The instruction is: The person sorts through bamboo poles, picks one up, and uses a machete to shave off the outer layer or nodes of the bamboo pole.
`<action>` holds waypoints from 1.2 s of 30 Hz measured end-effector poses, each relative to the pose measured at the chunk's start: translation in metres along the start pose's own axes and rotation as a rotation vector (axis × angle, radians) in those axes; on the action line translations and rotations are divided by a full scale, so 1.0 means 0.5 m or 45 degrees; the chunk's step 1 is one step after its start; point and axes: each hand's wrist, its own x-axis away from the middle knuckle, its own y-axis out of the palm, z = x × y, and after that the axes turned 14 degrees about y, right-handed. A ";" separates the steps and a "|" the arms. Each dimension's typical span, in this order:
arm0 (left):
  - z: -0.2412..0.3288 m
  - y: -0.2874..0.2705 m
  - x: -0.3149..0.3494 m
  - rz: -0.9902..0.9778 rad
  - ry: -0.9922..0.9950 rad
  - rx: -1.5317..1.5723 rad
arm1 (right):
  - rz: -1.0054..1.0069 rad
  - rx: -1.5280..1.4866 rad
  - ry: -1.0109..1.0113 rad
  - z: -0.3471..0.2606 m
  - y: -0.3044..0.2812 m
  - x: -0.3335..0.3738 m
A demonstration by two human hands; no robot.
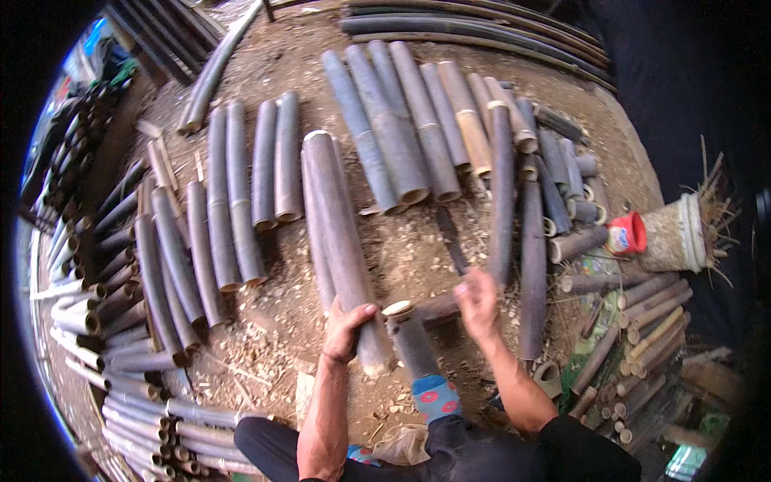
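My left hand (347,331) is wrapped round the lower part of a long bamboo section (344,225), grey-brown with a pale cut end. The section slants up and away from me, and another tube partly shows along its left side. My right hand (479,304) is closed on a machete (452,239), whose dark blade points away over the ground; the fingers hide its handle. Between the hands, a short bamboo stump (412,344) with a pale cut top rises beside my patterned sock (436,398). A darker bamboo piece (440,308) lies behind the stump.
Bamboo sections (229,193) lie in rows at left, with more tubes (393,120) ahead. Cut poles (144,426) are stacked lower left, short pieces (642,329) at right. A red container (628,233) lies by a dirty white bucket (673,233). Wood chips (269,341) litter the dirt.
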 end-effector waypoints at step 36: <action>-0.114 0.018 -0.124 0.239 0.019 -2.177 | -0.585 -0.494 0.096 -0.088 0.047 0.035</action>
